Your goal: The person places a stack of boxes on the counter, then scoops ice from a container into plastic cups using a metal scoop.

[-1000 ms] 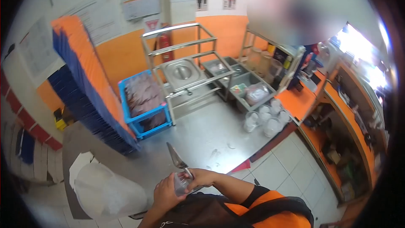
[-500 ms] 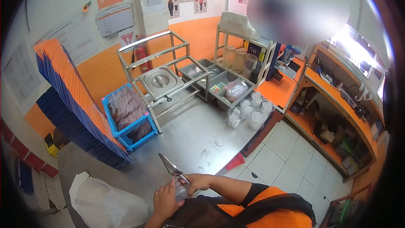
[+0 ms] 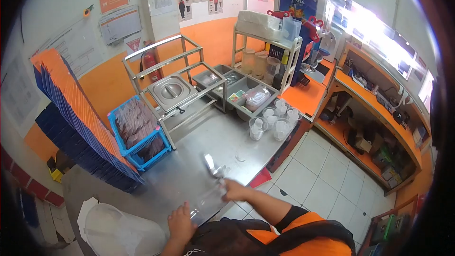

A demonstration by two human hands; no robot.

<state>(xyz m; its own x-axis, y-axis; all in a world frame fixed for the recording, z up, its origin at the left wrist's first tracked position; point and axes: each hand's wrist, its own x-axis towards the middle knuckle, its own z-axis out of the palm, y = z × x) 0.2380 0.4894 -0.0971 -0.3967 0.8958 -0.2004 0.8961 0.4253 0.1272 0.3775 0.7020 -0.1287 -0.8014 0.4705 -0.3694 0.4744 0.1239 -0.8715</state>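
Note:
My right hand point(image 3: 233, 190) is closed around the handle of a shiny metal scoop-like utensil point(image 3: 212, 165), blurred by motion, its head pointing away over the steel table. Thin clear plastic point(image 3: 208, 200) shows between my two hands; whether it is a bag or a cup I cannot make out. At the table's near edge, my left hand point(image 3: 181, 224) has its fingers apart, close to the plastic, and grips nothing that I can see. Left of it stands a large translucent bucket point(image 3: 121, 230) with whitish contents.
Folded orange-and-blue boxes point(image 3: 87, 128) are stacked at left beside a blue basket point(image 3: 140, 147) of packets. A steel rack point(image 3: 163, 47) holds a lidded pan point(image 3: 171, 92). Clear cups point(image 3: 258, 129) line the right edge; grey bins point(image 3: 239, 109) sit behind.
My right hand has moved up and right with the utensil, away from my left hand. My left hand has loosened its hold on the clear plastic. The view has shifted slightly.

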